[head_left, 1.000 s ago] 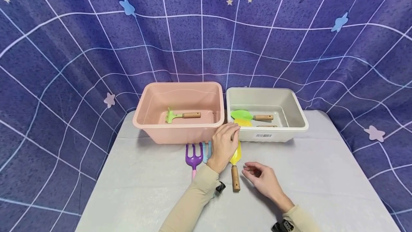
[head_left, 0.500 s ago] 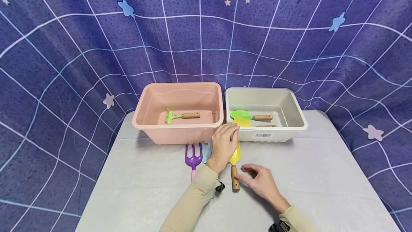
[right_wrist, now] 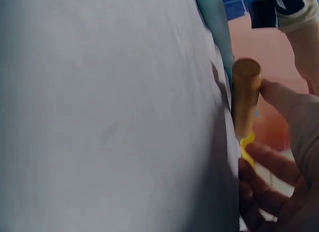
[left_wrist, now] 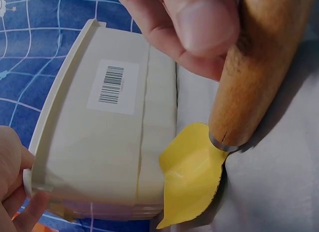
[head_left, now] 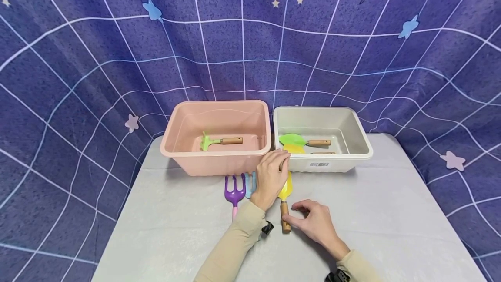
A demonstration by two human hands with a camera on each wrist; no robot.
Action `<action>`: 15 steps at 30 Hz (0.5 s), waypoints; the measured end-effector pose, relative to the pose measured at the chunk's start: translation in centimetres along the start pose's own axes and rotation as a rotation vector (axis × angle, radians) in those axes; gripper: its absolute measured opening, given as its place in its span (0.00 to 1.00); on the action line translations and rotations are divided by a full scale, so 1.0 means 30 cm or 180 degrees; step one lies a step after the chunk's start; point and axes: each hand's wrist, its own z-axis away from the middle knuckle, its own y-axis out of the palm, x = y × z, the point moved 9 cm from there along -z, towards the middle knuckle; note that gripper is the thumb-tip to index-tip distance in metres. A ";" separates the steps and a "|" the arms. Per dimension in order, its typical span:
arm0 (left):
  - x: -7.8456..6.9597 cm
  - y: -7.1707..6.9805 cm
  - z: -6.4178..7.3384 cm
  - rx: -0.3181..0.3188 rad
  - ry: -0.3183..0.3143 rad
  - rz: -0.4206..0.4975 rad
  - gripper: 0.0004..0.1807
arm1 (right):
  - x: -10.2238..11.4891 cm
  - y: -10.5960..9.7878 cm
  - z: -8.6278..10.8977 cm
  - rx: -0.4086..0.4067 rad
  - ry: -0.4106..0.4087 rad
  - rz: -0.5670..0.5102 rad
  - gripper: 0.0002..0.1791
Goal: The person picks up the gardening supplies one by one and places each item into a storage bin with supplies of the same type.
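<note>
Where the table (head_left: 156, 238) ends, a violet-blue drape (head_left: 231, 40) printed with stars and wavy grid lines forms the backdrop. Pale grey cloth over the table. Near the drape, side by side: salmon-pink bin (head_left: 223, 165) on the left, smaller off-white bin (head_left: 340, 165) on the right, narrow gap between. Left sleeve (head_left: 232, 249), beige, slants across the cloth. Left hand (head_left: 270, 180) at the off-white bin's near left corner, thumb and fingers pinching the rim. Right hand (head_left: 318, 221) lower, beside the yellow trowel (head_left: 284, 208): thumb touching the wooden handle, other fingers loosely bent and spread away from the thumb. Trowel lies on the cloth before the off-white bin, handle toward the person, blade toward the bin's front wall. In the way: the left hand, hiding part of the blade from the head view, and the left wrist, covering most of a light-blue fork (head_left: 249, 193). Just left of that, a purple fork (head_left: 235, 196), its pink handle running under the forearm. Inside the pink bin, a lime-green hand rake (head_left: 213, 141). Inside the off-white one, a green leaf-shaped trowel (head_left: 292, 140) and a yellow blade (head_left: 294, 149), partly hidden by the front rim. Smallest: barcode label (left_wrist: 112, 87) on the off-white bin's front.
</note>
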 end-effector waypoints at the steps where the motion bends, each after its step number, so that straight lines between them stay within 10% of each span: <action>1: 0.000 -0.001 -0.001 0.0003 -0.0003 -0.0001 0.07 | 0.008 0.000 0.001 -0.0007 -0.0012 0.0069 0.22; 15: -0.001 -0.003 -0.002 0.0055 -0.0043 -0.0007 0.07 | 0.060 0.011 0.013 0.0226 0.0179 0.0534 0.18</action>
